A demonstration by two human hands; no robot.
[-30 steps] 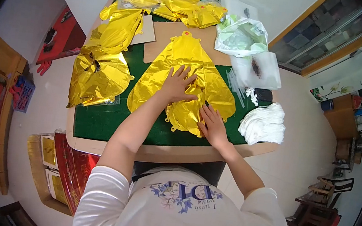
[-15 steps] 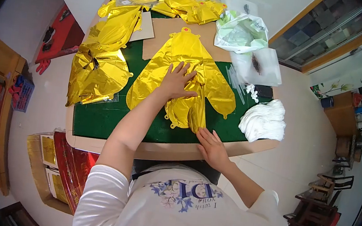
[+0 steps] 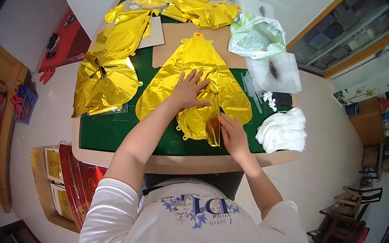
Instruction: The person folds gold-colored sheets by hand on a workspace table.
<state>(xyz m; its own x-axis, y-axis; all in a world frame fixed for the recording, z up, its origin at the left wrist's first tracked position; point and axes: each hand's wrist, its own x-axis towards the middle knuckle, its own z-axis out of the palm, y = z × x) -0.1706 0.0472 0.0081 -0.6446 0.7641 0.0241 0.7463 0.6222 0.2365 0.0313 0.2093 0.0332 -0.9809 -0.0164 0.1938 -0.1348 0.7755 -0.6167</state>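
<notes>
A gold foil balloon [image 3: 164, 89], flat and partly folded, lies in the middle of the green-topped table. My left hand [image 3: 190, 90] rests on its centre, palm down with fingers spread. At the balloon's lower right, my right hand [image 3: 234, 136] has its fingers stretched upward against the edge of a narrow folded strip. The strip shows a dark reflection beside those fingers. Small ringed tabs stick out along the balloon's bottom edge, and a red dot marks its top tab.
More gold foil balloons [image 3: 107, 83] lie along the left and back edges. Cardboard [image 3: 230, 41] sits behind the work. On the right are a plastic bag [image 3: 257, 37], clear sleeves [image 3: 286, 74], thin clear tubes [image 3: 253, 90], small white pieces [image 3: 270, 100] and a white bundle [image 3: 283, 131].
My right hand has moved up from the table's front edge to the right side of the strip. The balloon's right flap now lies spread wider. My left hand stays put.
</notes>
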